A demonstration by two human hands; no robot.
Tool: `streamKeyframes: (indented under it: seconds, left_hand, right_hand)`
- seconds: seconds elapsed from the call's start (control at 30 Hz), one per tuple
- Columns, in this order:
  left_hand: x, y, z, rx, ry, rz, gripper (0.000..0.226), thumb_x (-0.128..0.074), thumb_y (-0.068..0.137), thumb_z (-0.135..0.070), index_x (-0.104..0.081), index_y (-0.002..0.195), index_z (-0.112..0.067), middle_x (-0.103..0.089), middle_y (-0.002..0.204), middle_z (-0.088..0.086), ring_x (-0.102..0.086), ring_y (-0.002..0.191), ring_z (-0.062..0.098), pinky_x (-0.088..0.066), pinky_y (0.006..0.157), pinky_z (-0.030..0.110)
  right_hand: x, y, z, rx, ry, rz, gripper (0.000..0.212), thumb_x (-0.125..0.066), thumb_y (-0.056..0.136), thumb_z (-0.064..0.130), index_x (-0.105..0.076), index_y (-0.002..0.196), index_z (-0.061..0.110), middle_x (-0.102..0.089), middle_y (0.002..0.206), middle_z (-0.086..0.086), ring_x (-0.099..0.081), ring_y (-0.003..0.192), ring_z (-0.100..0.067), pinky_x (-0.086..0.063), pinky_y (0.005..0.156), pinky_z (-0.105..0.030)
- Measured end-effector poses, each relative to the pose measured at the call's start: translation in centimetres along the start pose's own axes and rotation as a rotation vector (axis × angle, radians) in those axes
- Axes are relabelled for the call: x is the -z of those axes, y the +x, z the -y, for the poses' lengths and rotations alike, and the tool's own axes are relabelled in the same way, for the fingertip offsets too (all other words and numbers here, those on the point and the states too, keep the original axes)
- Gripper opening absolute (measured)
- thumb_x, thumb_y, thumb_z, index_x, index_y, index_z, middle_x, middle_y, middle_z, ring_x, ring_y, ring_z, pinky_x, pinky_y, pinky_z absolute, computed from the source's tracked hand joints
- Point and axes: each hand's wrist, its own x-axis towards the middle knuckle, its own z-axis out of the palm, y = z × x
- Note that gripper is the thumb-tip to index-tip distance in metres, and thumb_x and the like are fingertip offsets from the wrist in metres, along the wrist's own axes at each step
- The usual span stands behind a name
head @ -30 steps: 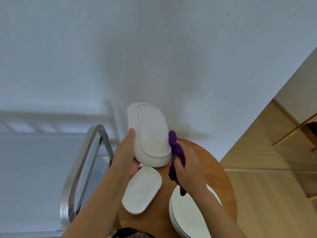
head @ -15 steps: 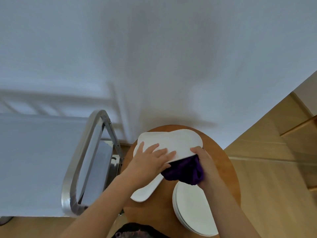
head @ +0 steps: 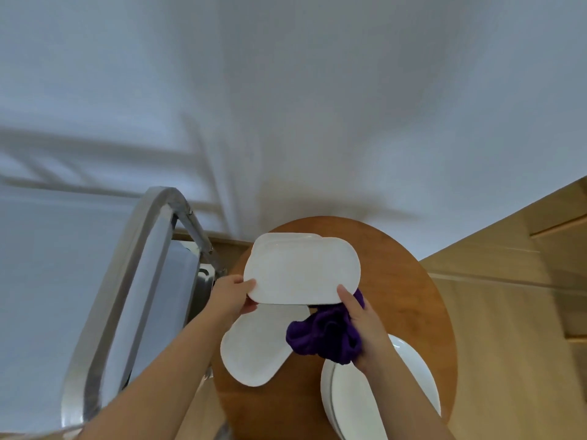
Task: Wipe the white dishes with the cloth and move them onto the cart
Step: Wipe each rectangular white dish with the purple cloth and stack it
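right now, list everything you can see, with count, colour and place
oblong ceramic dish: one, white, held above the table
smaller oblong dish: one, white, lying on the table's left side
stack of round plates: count unclear, white, table's near right
bunched terry cloth: one, purple, under the held dish
round wooden table: one, brown, centre
metal cart: one, silver, left of the table
left hand: grip on the held dish's left end
right hand: grip on cloth and dish's right edge

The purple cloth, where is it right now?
The cloth is bunched in the right hand, under the held dish, above the round table.
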Motion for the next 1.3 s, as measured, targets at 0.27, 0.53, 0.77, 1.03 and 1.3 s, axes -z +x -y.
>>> streamKeyframes:
  seconds: [0.27, 0.53, 0.77, 1.03, 1.3]
  left_hand:
    - [-0.7, 9.2, 1.3, 0.011, 0.086, -0.154, 0.027, -0.054, 0.095, -0.017, -0.054, 0.121, -0.008, -0.058, 0.108, 0.008, -0.060, 0.096, 0.026, -0.052, 0.069, 0.029]
    - [-2.8, 13.4, 1.6, 0.002, 0.204, -0.173, 0.017, -0.058, 0.092, -0.019, -0.057, 0.108, -0.014, -0.060, 0.100, 0.004, -0.061, 0.076, 0.017, -0.049, 0.051, 0.020]
    - [-3.1, 13.9, 1.7, -0.209, 0.761, -0.110, 0.033, -0.047, 0.098, -0.031, -0.051, 0.121, -0.008, -0.060, 0.118, 0.012, -0.058, 0.101, 0.025, -0.046, 0.090, 0.031]
    - [-1.2, 12.2, 4.1, -0.153, 0.716, -0.050, 0.027, -0.044, 0.098, -0.037, -0.054, 0.083, -0.017, -0.061, 0.091, 0.004, -0.060, 0.088, 0.022, -0.046, 0.078, 0.030]
    - [0.5, 7.3, 9.4, -0.136, 0.964, -0.037, 0.034, -0.057, 0.085, -0.055, -0.053, 0.079, -0.022, -0.060, 0.077, -0.005, -0.059, 0.071, 0.010, -0.048, 0.069, 0.023]
  right_hand:
    - [0.6, 2.8, -2.2, -0.078, 0.086, -0.091, 0.028, -0.064, 0.086, 0.032, -0.058, 0.111, 0.020, -0.068, 0.099, -0.015, -0.066, 0.088, -0.035, -0.057, 0.068, -0.041]
    - [1.1, 3.2, -3.4, -0.116, 0.112, -0.074, 0.042, -0.066, 0.079, 0.035, -0.054, 0.118, 0.023, -0.066, 0.108, -0.016, -0.065, 0.095, -0.036, -0.056, 0.068, -0.041]
    - [1.4, 3.2, -3.5, -0.111, 0.096, -0.060, 0.047, -0.067, 0.072, 0.037, -0.056, 0.115, 0.025, -0.068, 0.103, -0.013, -0.067, 0.089, -0.033, -0.056, 0.062, -0.037]
    - [1.7, 3.1, -3.3, -0.085, 0.129, -0.035, 0.030, -0.063, 0.086, 0.029, -0.057, 0.115, 0.025, -0.069, 0.100, -0.013, -0.068, 0.086, -0.032, -0.056, 0.066, -0.040]
    - [2.2, 2.3, -3.1, -0.052, 0.110, -0.022, 0.029, -0.060, 0.090, 0.027, -0.056, 0.118, 0.021, -0.067, 0.102, -0.015, -0.067, 0.080, -0.029, -0.056, 0.066, -0.039]
